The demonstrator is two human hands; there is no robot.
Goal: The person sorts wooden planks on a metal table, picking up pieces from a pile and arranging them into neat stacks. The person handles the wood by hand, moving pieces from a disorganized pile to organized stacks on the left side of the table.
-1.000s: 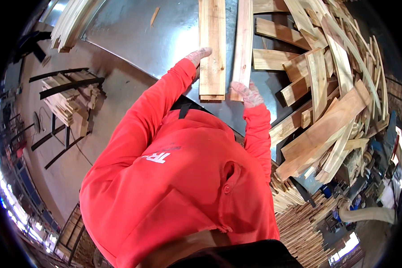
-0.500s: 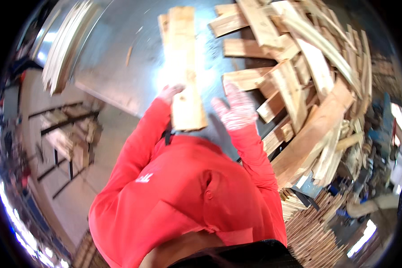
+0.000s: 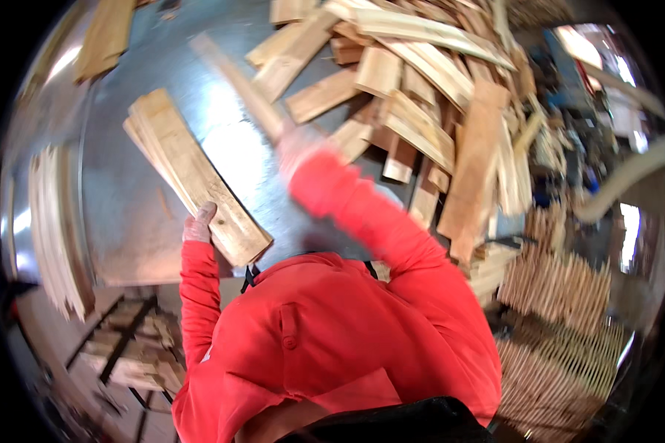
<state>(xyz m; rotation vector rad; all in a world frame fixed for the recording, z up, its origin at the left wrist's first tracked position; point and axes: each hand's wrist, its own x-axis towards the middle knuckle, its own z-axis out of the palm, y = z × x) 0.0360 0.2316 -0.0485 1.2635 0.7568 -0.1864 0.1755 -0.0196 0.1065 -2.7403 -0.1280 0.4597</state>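
My left hand (image 3: 199,221), in a pale work glove, grips the near left edge of a small stack of wooden boards (image 3: 198,177), its thumb on top. The stack lies slanted over the metal table (image 3: 137,244), close to my body. My right hand (image 3: 300,148), smeared by motion, is closed round the near end of a narrow wooden board (image 3: 238,87). That board points away to the far left, right of the stack and apart from it. Beyond my right hand spreads a heap of loose boards (image 3: 380,70).
Stacked strips (image 3: 55,229) stand along the table's left side, with more boards (image 3: 105,37) at the far left. A black-framed rack with wood (image 3: 129,343) is at lower left. Piles of thin slats (image 3: 561,295) and a pale hose (image 3: 628,181) are on the right.
My right hand was open beside the heap; it now holds a narrow board and has moved left. The stack under my left hand has turned to a slant. The whole view has swung to the right.
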